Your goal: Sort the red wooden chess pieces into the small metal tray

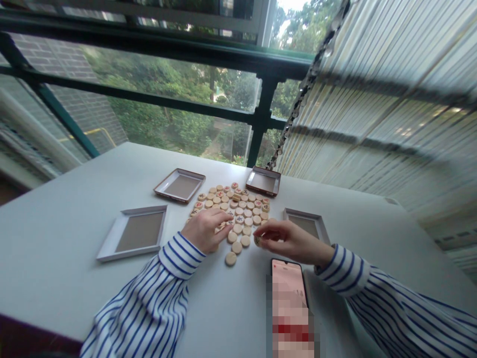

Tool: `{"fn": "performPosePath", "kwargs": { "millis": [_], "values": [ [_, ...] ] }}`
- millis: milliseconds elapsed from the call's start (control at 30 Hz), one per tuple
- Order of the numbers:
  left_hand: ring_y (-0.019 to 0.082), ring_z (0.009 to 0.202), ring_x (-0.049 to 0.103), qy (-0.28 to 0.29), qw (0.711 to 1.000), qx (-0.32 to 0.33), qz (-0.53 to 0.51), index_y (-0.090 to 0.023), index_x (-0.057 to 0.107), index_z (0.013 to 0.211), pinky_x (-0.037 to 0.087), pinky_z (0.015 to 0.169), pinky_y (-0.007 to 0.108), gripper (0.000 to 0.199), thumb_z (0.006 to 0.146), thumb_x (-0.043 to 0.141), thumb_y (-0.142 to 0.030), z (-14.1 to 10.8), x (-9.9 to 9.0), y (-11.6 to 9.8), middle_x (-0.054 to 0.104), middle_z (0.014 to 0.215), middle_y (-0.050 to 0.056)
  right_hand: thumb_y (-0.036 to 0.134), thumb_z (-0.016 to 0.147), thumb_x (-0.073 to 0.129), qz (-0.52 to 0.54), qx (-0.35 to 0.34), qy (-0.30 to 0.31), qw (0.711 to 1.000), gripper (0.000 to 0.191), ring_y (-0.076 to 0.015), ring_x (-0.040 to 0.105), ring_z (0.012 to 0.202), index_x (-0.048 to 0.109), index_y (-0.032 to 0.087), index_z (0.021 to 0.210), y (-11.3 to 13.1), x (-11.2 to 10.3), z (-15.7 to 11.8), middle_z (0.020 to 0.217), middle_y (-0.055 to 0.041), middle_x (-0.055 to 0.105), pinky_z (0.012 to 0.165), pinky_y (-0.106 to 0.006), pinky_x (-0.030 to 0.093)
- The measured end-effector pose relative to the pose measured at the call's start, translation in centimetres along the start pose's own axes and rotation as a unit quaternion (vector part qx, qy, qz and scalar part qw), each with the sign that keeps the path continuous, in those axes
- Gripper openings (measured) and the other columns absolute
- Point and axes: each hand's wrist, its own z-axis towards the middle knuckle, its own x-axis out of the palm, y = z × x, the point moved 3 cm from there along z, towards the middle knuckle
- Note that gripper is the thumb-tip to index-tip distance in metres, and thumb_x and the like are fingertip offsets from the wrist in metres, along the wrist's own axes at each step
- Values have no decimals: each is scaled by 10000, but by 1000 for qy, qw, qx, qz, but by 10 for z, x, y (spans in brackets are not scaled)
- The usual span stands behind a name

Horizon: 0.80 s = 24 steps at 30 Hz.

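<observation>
Round wooden xiangqi pieces (236,247) lie spread in a cluster on the white table. Some show red or black characters, others a plain face. My left hand (206,228) reaches over the cluster's left side, its thumb and fingers apart above the pieces; whether a fingertip touches one I cannot make out. At the right edge of the cluster my right hand (281,238) pinches a xiangqi piece (257,240) between thumb and fingers, tilted on its edge. Near the back of the cluster a few pieces (236,197) rest on top of others.
Four open box halves surround the cluster: a back-left tray (158,192), a back-right tray (278,189), a left white tray (128,256) and a right tray (286,215) partly behind my right hand. A phone (288,286) lies in front. A window and blind stand behind the table (67,214).
</observation>
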Motion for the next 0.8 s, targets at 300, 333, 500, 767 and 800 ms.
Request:
{"fn": "performPosePath", "kwargs": {
  "millis": [300, 333, 500, 767, 800],
  "values": [
    [169, 763, 605, -20, 999, 26, 10, -146, 621, 879, 496, 703, 309, 161, 780, 537, -242, -1, -3, -4, 655, 807, 66, 178, 784, 514, -329, -144, 0, 933, 117, -131, 525, 754, 589, 181, 874, 9, 11, -4, 792, -31, 622, 708, -272, 369],
    [170, 771, 604, -23, 999, 28, 11, -148, 621, 879, 496, 707, 310, 159, 781, 537, -242, -1, -3, -5, 654, 809, 65, 183, 783, 518, -353, -145, -2, 924, 101, -132, 520, 756, 586, 185, 858, 7, 12, -4, 785, -26, 623, 706, -272, 356],
    [174, 774, 604, -23, 999, 35, 24, -151, 623, 887, 501, 701, 313, 163, 777, 542, -239, -9, -4, -15, 653, 824, 69, 230, 810, 499, -447, -147, -16, 882, 93, -145, 495, 743, 574, 178, 798, 2, 18, -6, 747, -36, 622, 688, -286, 299],
    [201, 776, 608, -9, 996, 37, 74, -155, 627, 906, 500, 674, 341, 189, 763, 552, -253, -37, -1, -34, 658, 854, 81, 263, 861, 419, -508, -145, -28, 849, 202, -160, 486, 758, 560, 171, 749, 3, 27, -8, 740, -53, 626, 703, -310, 267],
    [202, 774, 608, -12, 996, 37, 78, -155, 627, 906, 498, 670, 340, 191, 766, 549, -259, -40, 0, -35, 659, 852, 83, 266, 861, 419, -510, -143, -28, 847, 205, -161, 487, 764, 561, 172, 747, 2, 27, -8, 740, -54, 626, 705, -312, 268]
  ]
}}
